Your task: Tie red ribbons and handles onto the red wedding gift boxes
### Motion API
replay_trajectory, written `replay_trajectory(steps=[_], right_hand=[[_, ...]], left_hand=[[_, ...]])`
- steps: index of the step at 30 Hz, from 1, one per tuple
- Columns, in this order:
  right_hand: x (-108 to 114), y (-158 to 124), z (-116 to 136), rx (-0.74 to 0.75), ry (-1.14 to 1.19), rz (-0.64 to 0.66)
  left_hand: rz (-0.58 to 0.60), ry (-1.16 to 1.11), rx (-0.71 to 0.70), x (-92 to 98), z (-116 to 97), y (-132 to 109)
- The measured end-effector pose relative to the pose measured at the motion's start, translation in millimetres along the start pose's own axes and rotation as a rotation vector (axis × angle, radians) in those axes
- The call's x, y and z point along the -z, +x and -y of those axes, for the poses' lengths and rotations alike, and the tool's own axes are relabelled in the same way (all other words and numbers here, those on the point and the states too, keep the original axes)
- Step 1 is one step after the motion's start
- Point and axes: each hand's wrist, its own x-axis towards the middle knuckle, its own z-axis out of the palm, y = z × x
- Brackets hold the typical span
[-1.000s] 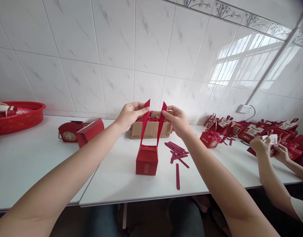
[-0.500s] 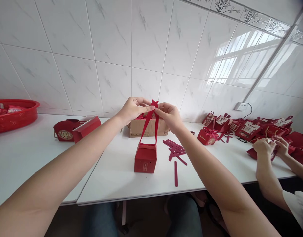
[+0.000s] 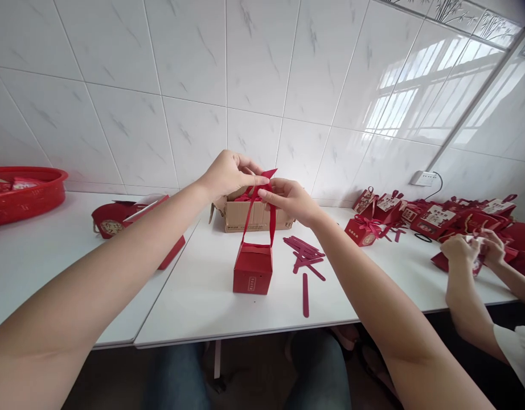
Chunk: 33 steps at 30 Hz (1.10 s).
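A small red gift box (image 3: 253, 270) stands upright on the white table in front of me. From its top a red ribbon (image 3: 248, 219) rises in two strands to my hands. My left hand (image 3: 233, 172) pinches the ribbon near its upper ends between thumb and fingers. Just to the right and slightly lower, my right hand (image 3: 291, 199) pinches the ribbon too, where the strands cross. A pointed ribbon end sticks out above the fingers. How the strands cross there is partly hidden by my fingers.
Behind my hands is an open cardboard box (image 3: 256, 219). Dark red strips (image 3: 305, 295) lie right of the gift box. Red boxes (image 3: 111, 219) and a red basin (image 3: 36, 196) are at the left. A bow-tied box (image 3: 360, 230) and a co-worker's hands (image 3: 463, 250) are at the right.
My left hand has risen a little, and my right hand has turned and overlaps the ribbon more. The ribbon ends have shifted from a star-like spread to one point leaning right.
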Motion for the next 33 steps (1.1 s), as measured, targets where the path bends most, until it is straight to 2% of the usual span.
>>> replay_trajectory(steps=[5,10,14,16,18,21,23,25,27,29,30,31,33], right_hand=[[-5.8,4.8,-4.3,-0.014,0.063,-0.045],[-2.6,2.5,-12.8,-0.087,0.312,0.042],[2.4,-2.7,-21.5,-0.141,0.416,0.081],[5.7,-3.2,-24.2,-0.174,0.439,0.079],[9.6,-2.2,-24.6,-0.23,0.468,0.094],[14.1,-0.5,-19.3,-0.357,0.496,0.152],[13.9,-1.3,-11.8,-0.399,0.423,0.164],[11.0,-4.0,-2.7,-0.373,0.194,0.115],[6.7,-7.9,5.0,-0.299,-0.162,0.011],[2.5,-11.8,8.7,-0.171,-0.508,-0.105],[0.9,-13.4,8.7,-0.082,-0.626,-0.142],[-0.3,-14.8,7.6,0.016,-0.697,-0.157],[-1.8,-16.7,2.7,0.178,-0.718,-0.122]], left_hand=[[0.039,-0.036,0.05,-1.2,-13.8,-0.3],[-0.003,-0.056,0.031,-2.5,-11.8,-13.0],[-0.066,-0.101,-0.063,-7.8,1.5,-36.5],[-0.054,-0.024,-0.164,-13.3,11.5,-50.3],[-0.001,0.132,-0.281,-20.0,24.1,-62.4],[0.155,0.367,-0.378,-29.7,44.6,-73.9],[0.217,0.465,-0.417,-33.6,55.3,-76.9],[0.173,0.496,-0.441,-34.6,60.8,-76.5],[0.035,0.429,-0.371,-33.2,61.2,-72.5],[-0.099,0.263,-0.16,-30.9,58.3,-64.5],[-0.121,0.156,-0.03,-29.9,56.4,-59.3],[-0.108,0.044,0.096,-29.2,54.5,-53.7],[0.001,-0.175,0.276,-29.3,50.5,-42.7]])
